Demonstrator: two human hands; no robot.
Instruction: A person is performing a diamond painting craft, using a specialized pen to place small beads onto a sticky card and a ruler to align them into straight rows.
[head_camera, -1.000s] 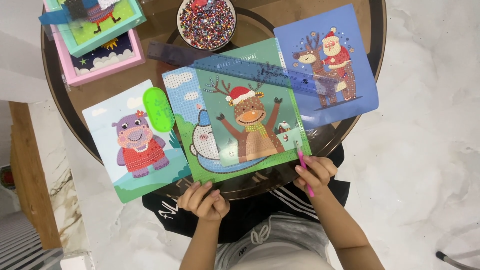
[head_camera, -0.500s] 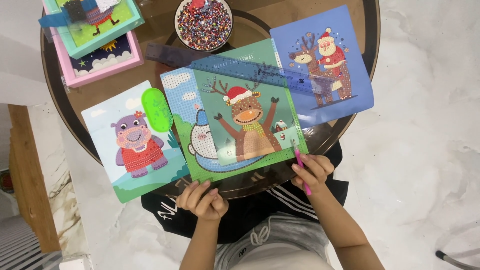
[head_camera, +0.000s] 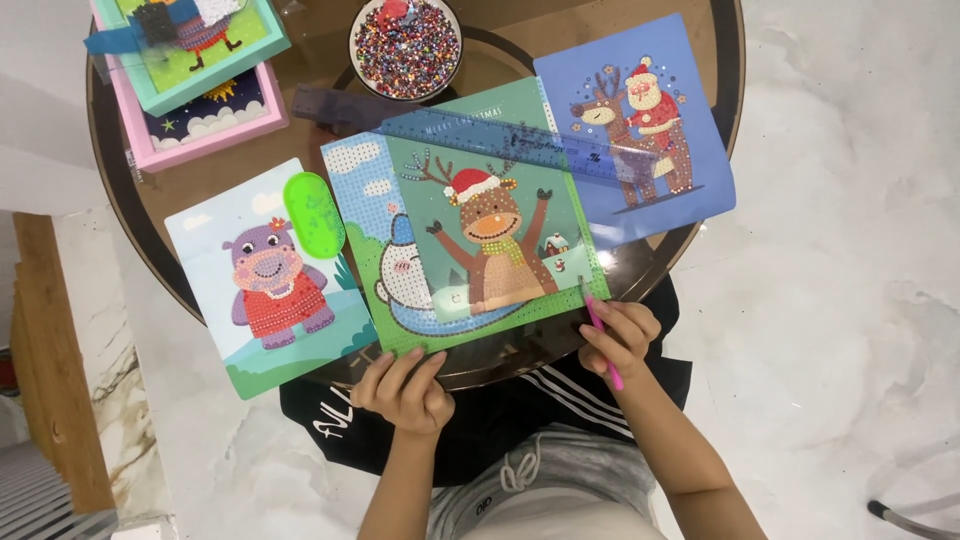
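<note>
— What are your hands doing, starting from the bottom of the frame?

— My left hand (head_camera: 403, 388) is at the lower centre. Its fingers are a little spread and they rest on the near edge of the round tabletop (head_camera: 150, 235), touching the bottom border of the green sheet (head_camera: 400, 330). My right hand (head_camera: 620, 335) is at the lower right of centre. Its fingers are pressed together and they pinch a pink pen (head_camera: 603, 338).

— Where does the pen point?

— Its tip is at the lower right corner of the reindeer picture (head_camera: 490, 235), which lies in the middle of the frame on top of the green sheet.

— And farther up?

— To the left lies a hippo picture (head_camera: 270, 285), and a green oval tray (head_camera: 313, 215) sits on its upper right corner. A see-through blue ruler (head_camera: 520, 145) lies across the top of the reindeer picture. At the upper right is a blue picture (head_camera: 640, 120) with a figure in red riding a reindeer. At the top centre stands a bowl of coloured beads (head_camera: 405, 45). In the upper left corner there are two framed pictures (head_camera: 195, 75), one over the other.
</note>
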